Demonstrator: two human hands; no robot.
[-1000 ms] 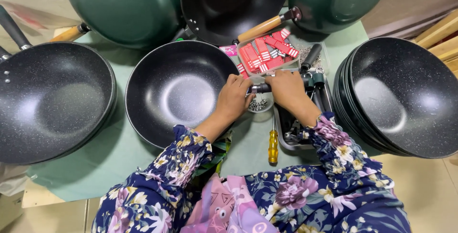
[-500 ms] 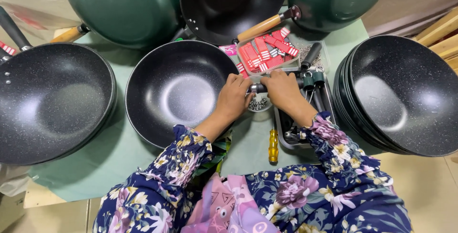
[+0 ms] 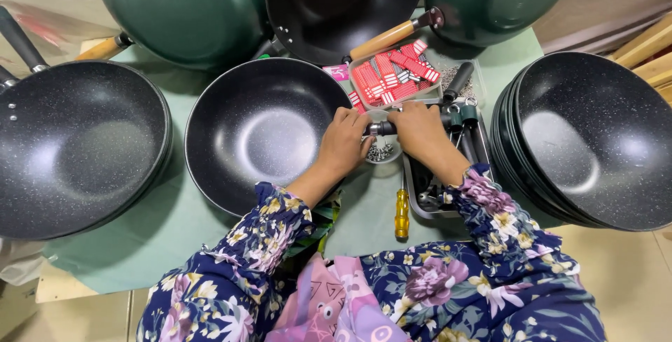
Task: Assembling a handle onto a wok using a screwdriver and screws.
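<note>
Green cloth [image 3: 175, 244] is covering the work surface, and dark speckled woks are crowding it on every side. At its middle, the left hand [image 3: 344, 142] is closing around the rim of the black wok [image 3: 259, 132], steadying it, while the right hand [image 3: 418, 130] is gripping a dark handle piece [image 3: 381, 128] and pressing it end-on against that rim. Just below, a small dish of screws [image 3: 381, 151] is sitting within easy reach. A yellow-handled screwdriver [image 3: 401, 212] is lying beside a grey tray [image 3: 413, 198] of more handles, and red labels [image 3: 392, 76] are filling a clear box behind.

Black speckled wok [image 3: 262, 135] — handle fitting [image 3: 382, 128] at rim
</note>
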